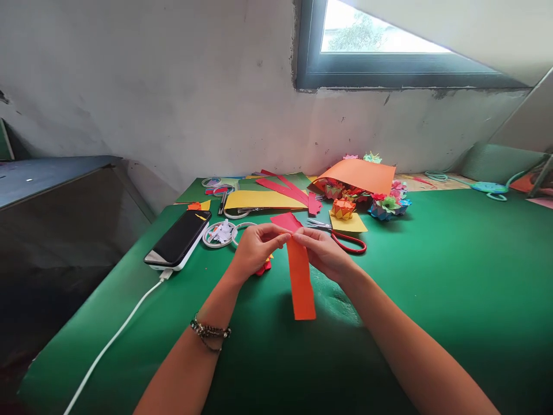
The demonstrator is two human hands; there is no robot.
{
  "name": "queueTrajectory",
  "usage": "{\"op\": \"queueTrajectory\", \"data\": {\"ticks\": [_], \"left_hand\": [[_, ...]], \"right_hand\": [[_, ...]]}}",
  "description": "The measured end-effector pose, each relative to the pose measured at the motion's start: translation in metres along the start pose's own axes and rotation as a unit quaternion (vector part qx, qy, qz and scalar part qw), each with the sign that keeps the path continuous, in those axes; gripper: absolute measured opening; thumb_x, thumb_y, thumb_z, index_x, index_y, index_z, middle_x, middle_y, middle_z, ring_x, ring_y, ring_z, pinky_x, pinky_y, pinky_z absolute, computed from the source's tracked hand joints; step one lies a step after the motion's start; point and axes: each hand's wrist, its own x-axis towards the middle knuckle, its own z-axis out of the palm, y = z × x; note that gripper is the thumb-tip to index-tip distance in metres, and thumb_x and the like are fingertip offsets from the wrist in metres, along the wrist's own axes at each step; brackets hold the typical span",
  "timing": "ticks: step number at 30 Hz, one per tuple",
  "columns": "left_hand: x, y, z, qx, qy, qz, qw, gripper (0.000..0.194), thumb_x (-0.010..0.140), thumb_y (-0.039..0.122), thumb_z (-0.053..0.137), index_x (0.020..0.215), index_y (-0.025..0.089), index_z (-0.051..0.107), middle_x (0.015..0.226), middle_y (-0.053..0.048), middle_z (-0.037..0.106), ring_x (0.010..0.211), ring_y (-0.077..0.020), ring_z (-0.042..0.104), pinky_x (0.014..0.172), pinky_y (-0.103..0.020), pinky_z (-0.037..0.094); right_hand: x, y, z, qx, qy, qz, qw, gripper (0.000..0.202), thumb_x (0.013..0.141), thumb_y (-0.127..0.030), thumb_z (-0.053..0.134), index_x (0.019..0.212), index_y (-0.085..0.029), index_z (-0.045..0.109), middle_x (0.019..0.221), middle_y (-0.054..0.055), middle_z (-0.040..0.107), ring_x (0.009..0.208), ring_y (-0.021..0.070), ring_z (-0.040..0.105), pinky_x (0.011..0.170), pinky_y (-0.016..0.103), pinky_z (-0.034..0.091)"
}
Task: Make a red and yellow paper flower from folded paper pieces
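Observation:
An orange paper strip (301, 282) hangs down over the green table, its top end pinched between the fingertips of both hands. My left hand (259, 248) holds it from the left, and my right hand (324, 251) from the right, their fingertips nearly touching. Just behind the fingers lies a red paper piece (286, 221). Red-handled scissors (352, 245) rest beyond my right hand, blades pointing left. Partly hidden by my left hand is a small red and yellow paper piece (264, 267).
A phone (179, 239) on a white power bank with a cable lies left. Tape rolls (219, 233), yellow paper (263, 200) and red strips (283, 189) are behind. Folded paper flowers (389, 206) and an orange sheet (360, 174) stand at the back right.

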Motion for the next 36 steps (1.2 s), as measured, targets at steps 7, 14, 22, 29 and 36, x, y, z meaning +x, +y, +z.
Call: {"op": "queueTrajectory", "data": {"ticks": [7, 14, 22, 29, 36], "left_hand": [[-0.001, -0.003, 0.001, 0.305, -0.001, 0.130, 0.943, 0.018, 0.081, 0.025, 0.051, 0.071, 0.015, 0.062, 0.069, -0.002, 0.063, 0.064, -0.0143, 0.056, 0.061, -0.026, 0.041], [-0.001, -0.004, 0.003, 0.334, 0.004, 0.121, 0.935, 0.018, 0.083, 0.026, 0.049, 0.073, 0.015, 0.059, 0.069, -0.002, 0.062, 0.064, -0.0143, 0.056, 0.060, -0.025, 0.040], [-0.003, -0.004, 0.005, 0.344, 0.031, 0.109, 0.932, 0.019, 0.084, 0.027, 0.047, 0.073, 0.017, 0.059, 0.071, 0.000, 0.062, 0.060, -0.0127, 0.053, 0.059, -0.025, 0.038], [-0.004, -0.003, 0.005, 0.393, 0.017, 0.153, 0.907, 0.017, 0.083, 0.023, 0.047, 0.072, 0.016, 0.058, 0.069, 0.000, 0.061, 0.062, -0.0133, 0.054, 0.059, -0.025, 0.038], [-0.018, 0.006, 0.020, 0.481, -0.011, 0.144, 0.865, 0.014, 0.081, 0.022, 0.051, 0.070, 0.018, 0.059, 0.069, 0.001, 0.063, 0.065, -0.0154, 0.057, 0.062, -0.028, 0.038]], "right_hand": [[-0.001, -0.005, -0.002, -0.242, 0.060, -0.107, 0.962, 0.025, 0.070, -0.038, 0.059, 0.065, -0.015, 0.051, 0.058, -0.006, 0.043, 0.054, 0.0056, 0.035, 0.049, 0.020, 0.025], [-0.001, -0.006, -0.002, -0.285, 0.064, -0.142, 0.946, 0.022, 0.071, -0.035, 0.055, 0.064, -0.015, 0.052, 0.060, -0.005, 0.046, 0.056, 0.0066, 0.037, 0.051, 0.020, 0.028], [0.000, -0.006, -0.006, -0.264, 0.055, -0.144, 0.952, 0.019, 0.072, -0.034, 0.056, 0.070, -0.015, 0.054, 0.063, -0.005, 0.049, 0.057, 0.0061, 0.040, 0.051, 0.019, 0.029], [-0.002, -0.011, -0.014, -0.285, 0.005, -0.090, 0.954, 0.023, 0.074, -0.037, 0.055, 0.072, -0.014, 0.056, 0.059, -0.005, 0.047, 0.053, 0.0058, 0.040, 0.048, 0.019, 0.028], [-0.006, -0.019, -0.029, -0.310, -0.093, -0.082, 0.943, 0.022, 0.073, -0.037, 0.057, 0.069, -0.015, 0.054, 0.063, -0.003, 0.049, 0.058, 0.0073, 0.043, 0.052, 0.020, 0.033]]}}
